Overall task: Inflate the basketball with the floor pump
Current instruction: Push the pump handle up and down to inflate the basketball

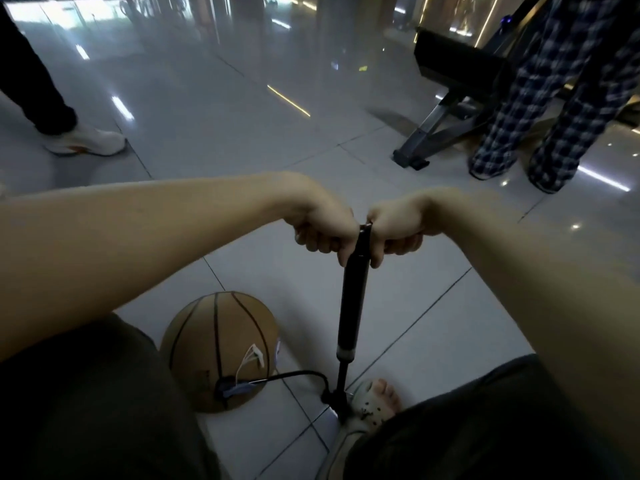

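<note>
- We're mid-pumping: left hand point(320, 225) and right hand point(398, 230) both fisted tight on pump point(353, 292) handle.
- Hose point(294, 375) runs left to ball point(221, 348).
- Next, likely: straight push down, foot point(375, 401) pinning base.

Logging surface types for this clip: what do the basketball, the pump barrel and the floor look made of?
Basketball: matte tan leather or composite, black seams. Pump barrel: smooth black, likely metal or plastic; a faint sheen leaves it open. Floor: glossy pale tile, mirror-like reflections and grout lines.
</note>
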Demonstrator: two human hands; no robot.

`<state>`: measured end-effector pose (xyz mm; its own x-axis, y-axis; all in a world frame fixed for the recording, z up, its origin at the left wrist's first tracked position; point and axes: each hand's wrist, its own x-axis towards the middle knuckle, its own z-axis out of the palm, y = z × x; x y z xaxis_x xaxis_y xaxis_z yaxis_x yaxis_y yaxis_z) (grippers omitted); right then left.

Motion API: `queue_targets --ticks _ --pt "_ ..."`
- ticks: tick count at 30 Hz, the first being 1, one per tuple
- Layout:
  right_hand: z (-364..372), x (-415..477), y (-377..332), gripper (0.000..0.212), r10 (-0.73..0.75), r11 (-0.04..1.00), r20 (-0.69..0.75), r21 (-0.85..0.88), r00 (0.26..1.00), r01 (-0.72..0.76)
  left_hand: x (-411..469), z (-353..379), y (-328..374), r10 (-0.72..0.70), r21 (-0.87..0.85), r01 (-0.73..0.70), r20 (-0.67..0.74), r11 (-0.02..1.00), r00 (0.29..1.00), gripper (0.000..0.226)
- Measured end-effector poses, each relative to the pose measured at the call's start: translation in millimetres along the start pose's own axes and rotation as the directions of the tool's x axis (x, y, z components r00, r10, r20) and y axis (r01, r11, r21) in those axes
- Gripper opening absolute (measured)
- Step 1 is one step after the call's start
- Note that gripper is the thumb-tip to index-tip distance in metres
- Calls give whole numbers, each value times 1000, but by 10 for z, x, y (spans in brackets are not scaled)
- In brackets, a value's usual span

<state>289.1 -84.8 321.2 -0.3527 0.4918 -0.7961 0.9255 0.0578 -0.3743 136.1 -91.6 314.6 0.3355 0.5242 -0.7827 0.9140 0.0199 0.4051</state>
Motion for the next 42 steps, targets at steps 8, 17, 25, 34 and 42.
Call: queue_targets --ticks 8,17,25,34,42 --pt "841 911 577 13 30 1000 -56 11 998 -30 924 820 -373 0 64 1 -18 998 1000 15" --pt "1189 971 578 6 106 990 -40 -89 994 -109 970 1176 -462 -10 78 11 -8 997 1000 19" --pt "442 284 78 19 125 988 64 -94 990 -119 239 420 -192 1 67 -3 30 998 1000 28" --pt "317 424 207 33 96 995 33 12 995 -96 452 266 -214 7 -9 -6 75 1000 997 19" --pt "1119 1030 634 4 82 996 33 -38 996 -81 1084 1165 -487 -5 56 5 -8 998 1000 21"
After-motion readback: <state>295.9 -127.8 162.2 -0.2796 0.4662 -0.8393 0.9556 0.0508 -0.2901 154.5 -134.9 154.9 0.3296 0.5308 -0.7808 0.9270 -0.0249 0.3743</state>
